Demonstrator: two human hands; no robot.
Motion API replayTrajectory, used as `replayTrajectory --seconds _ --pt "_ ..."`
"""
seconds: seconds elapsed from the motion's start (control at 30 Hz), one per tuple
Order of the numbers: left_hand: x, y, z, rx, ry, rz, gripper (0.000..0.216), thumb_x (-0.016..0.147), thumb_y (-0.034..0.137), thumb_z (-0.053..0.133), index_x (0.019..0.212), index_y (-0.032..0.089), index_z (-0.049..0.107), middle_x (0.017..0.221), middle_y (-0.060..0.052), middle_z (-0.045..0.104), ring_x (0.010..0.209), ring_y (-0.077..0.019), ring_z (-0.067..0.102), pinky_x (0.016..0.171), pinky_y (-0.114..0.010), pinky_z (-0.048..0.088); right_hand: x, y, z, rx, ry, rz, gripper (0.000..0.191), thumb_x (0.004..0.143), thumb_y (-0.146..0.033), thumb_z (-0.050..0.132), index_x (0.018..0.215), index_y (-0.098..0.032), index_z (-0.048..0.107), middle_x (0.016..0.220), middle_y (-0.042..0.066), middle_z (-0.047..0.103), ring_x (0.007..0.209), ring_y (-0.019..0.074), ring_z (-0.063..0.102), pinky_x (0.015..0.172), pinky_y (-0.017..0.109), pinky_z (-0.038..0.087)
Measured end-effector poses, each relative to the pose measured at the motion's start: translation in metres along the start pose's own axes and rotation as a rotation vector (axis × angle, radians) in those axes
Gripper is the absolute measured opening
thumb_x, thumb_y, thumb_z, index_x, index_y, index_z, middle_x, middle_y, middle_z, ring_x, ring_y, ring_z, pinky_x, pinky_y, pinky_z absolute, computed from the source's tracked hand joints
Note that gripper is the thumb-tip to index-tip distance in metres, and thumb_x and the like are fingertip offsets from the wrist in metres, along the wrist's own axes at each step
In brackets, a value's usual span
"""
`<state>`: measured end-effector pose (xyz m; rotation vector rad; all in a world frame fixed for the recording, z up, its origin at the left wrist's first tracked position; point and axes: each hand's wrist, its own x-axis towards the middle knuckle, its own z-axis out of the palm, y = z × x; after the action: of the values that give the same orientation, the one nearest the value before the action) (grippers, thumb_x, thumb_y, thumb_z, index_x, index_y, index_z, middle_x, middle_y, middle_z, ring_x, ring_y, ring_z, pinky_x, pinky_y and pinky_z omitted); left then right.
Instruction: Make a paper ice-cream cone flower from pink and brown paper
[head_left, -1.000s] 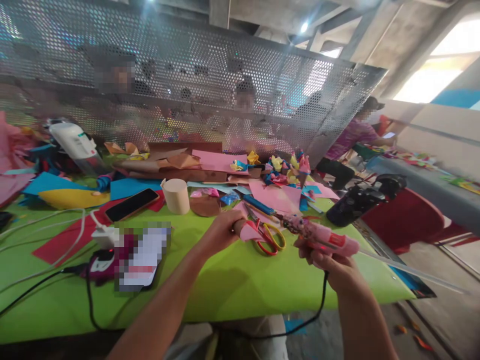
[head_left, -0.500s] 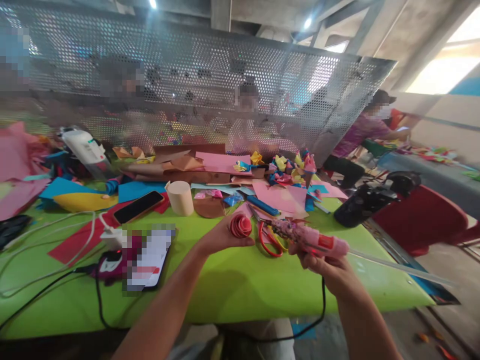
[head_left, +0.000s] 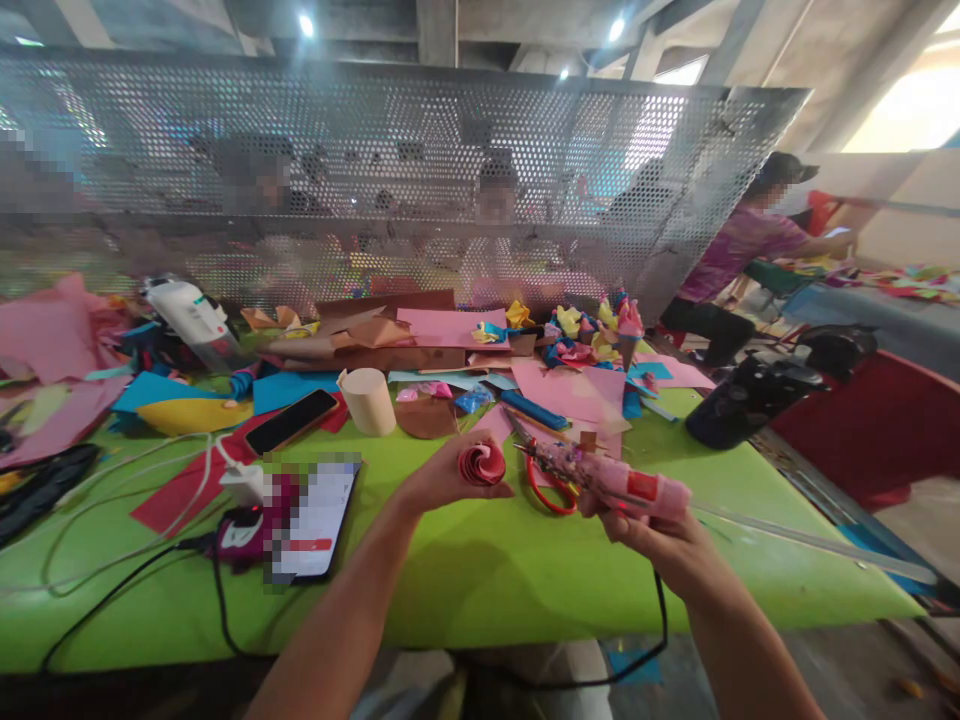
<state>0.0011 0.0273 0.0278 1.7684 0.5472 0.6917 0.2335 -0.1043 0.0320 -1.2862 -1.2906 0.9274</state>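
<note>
My left hand [head_left: 442, 477] is closed around a rolled pink paper flower [head_left: 482, 464], its spiral end facing me. In my right hand [head_left: 645, 530] is a pink hot glue gun [head_left: 626, 484], its nozzle pointing left, close to the flower's right side. A clear glue stick [head_left: 810, 545] sticks out of the gun's back end, and a black cord hangs below it. Scissors with red handles [head_left: 550, 497] lie on the table behind and between my hands, partly covered by the gun.
On the green table [head_left: 465, 580] lie a lit phone [head_left: 319, 525], a dark phone [head_left: 291, 422], a power strip [head_left: 251, 530] with cables, a cream paper roll [head_left: 367, 402] and coloured paper. A dark bottle [head_left: 750, 400] stands right. Behind rises a perforated metal screen [head_left: 420, 200]; a person [head_left: 739, 250] sits beyond.
The whole view has shifted slightly as my head moved. The glue gun's nozzle has come a little closer to the paper flower, which my left hand still holds.
</note>
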Motion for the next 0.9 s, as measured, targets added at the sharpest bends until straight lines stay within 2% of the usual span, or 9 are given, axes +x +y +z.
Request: replayTrajectory --seconds 0.23,0.47,0.6,0.77,0.9 --pt "0.001 -0.004 0.001 0.142 0.075 0.078 0.045 0.066 0.047 0.083 0.072 0.016 0.051 0.071 0.003 0.053 0.067 -0.0106 0.047 0.062 -0.023 0.038 -0.001 0.012 0.000 0.001 -0.023 0.006 0.046 0.072 -0.062 0.076 0.088 -0.019 0.078 0.084 0.010 0.076 0.072 0.0225 0.069 0.064 0.031 0.059" --pt "0.001 -0.013 0.000 0.178 0.067 0.122 0.037 0.068 0.039 0.082 0.076 0.016 0.054 0.076 0.001 0.057 0.070 -0.0122 0.050 0.065 -0.023 0.041 -0.002 0.007 -0.004 0.004 -0.091 0.030 0.038 0.075 -0.056 0.076 0.089 -0.020 0.077 0.087 0.008 0.076 0.078 0.0237 0.070 0.070 0.033 0.060" --pt "0.001 -0.016 0.000 0.171 0.061 0.123 0.032 0.070 0.034 0.080 0.076 0.016 0.054 0.078 0.001 0.056 0.071 -0.0123 0.050 0.067 -0.024 0.042 0.000 0.004 -0.005 -0.012 -0.143 0.002 0.036 0.075 -0.053 0.077 0.089 -0.019 0.077 0.085 0.009 0.076 0.076 0.0238 0.071 0.068 0.032 0.060" --pt "0.001 -0.013 0.001 0.246 0.060 0.131 0.030 0.069 0.032 0.080 0.074 0.017 0.054 0.077 0.002 0.056 0.071 -0.0124 0.050 0.067 -0.024 0.041 0.000 -0.004 0.003 0.002 -0.041 -0.036 0.042 0.070 -0.060 0.078 0.080 -0.019 0.075 0.075 0.008 0.075 0.066 0.0220 0.070 0.058 0.029 0.059" --pt "0.002 -0.011 0.001 0.324 0.060 0.174 0.027 0.072 0.030 0.078 0.072 0.017 0.054 0.076 0.001 0.058 0.072 -0.0133 0.052 0.067 -0.024 0.041 0.001 -0.008 0.003 -0.009 -0.084 -0.026 0.041 0.070 -0.060 0.078 0.080 -0.020 0.076 0.076 0.008 0.076 0.069 0.0226 0.071 0.061 0.029 0.060"
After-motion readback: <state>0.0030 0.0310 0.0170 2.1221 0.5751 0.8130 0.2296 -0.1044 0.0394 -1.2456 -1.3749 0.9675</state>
